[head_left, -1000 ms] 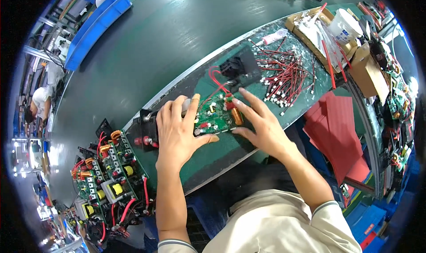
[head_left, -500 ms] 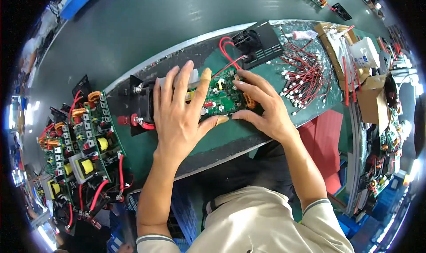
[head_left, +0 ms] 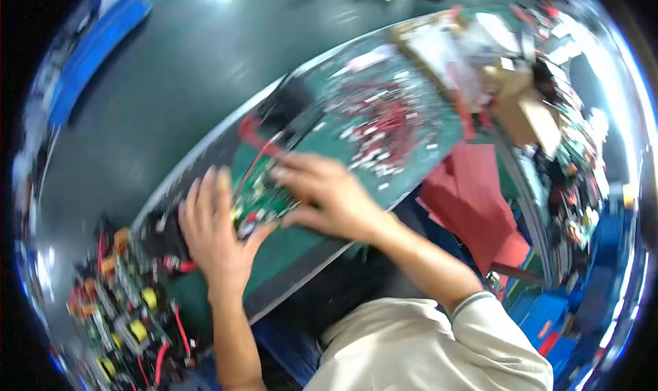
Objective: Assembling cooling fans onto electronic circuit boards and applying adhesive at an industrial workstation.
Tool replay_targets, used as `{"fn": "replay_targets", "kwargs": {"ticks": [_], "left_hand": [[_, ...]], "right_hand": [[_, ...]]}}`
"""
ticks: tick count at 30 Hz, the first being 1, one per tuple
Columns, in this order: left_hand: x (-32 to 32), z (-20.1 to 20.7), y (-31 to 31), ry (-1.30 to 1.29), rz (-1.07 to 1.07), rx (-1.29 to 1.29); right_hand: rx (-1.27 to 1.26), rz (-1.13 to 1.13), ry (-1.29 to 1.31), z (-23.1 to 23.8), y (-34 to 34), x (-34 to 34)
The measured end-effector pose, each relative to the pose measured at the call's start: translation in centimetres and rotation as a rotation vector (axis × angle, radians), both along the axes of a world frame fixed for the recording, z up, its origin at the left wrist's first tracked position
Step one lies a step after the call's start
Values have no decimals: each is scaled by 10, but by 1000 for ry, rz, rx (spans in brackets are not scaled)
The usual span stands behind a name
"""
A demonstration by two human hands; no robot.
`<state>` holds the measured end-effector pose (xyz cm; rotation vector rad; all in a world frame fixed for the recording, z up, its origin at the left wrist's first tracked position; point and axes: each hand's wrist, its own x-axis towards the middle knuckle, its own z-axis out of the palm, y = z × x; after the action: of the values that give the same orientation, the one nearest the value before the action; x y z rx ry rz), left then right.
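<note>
A green circuit board [head_left: 266, 198] lies on the workbench between my hands. My left hand [head_left: 223, 237] rests over its left part, fingers stretched out and thumb toward the near edge. From the right, my right hand [head_left: 336, 193] grips the board's right end, fingers at the far side and thumb at the near side; motion blurs it. Red wires [head_left: 251, 134] run from the board to a black fan panel [head_left: 291, 106] just beyond. A red terminal [head_left: 178, 264] shows left of my left hand, beside a dark part. My palms and fingers hide much of the board.
At left stand several assembled circuit boards [head_left: 127, 309] with coils and red leads. Loose red-and-white connector wires [head_left: 387, 127] are heaped right of the fan panel. A cardboard box [head_left: 524, 113] and red sheets [head_left: 473, 202] are farther right. The bench's front edge [head_left: 301, 281] runs before me.
My view has swung, so bench, board and hands appear lower and farther left, tilted and blurred. Both hands stay at the circuit board, with the right fingers looking more bent.
</note>
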<state>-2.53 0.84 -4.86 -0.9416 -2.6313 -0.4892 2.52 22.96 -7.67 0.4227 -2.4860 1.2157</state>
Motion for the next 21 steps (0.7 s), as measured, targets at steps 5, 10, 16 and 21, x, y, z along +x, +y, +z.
{"fn": "replay_targets", "kwargs": {"ticks": [5,10,16,21], "left_hand": [[38,9,-34,84,13,266],[94,-34,-54,58,181,383],[88,-37,-41,3,168,347],[85,-31,-40,-123,205,389]], "right_hand": [[-32,-221,61,54,75,92],[398,-768,-113,74,180,130],[655,-621,106,39,236,78],[101,-911,171,60,277,9]]}}
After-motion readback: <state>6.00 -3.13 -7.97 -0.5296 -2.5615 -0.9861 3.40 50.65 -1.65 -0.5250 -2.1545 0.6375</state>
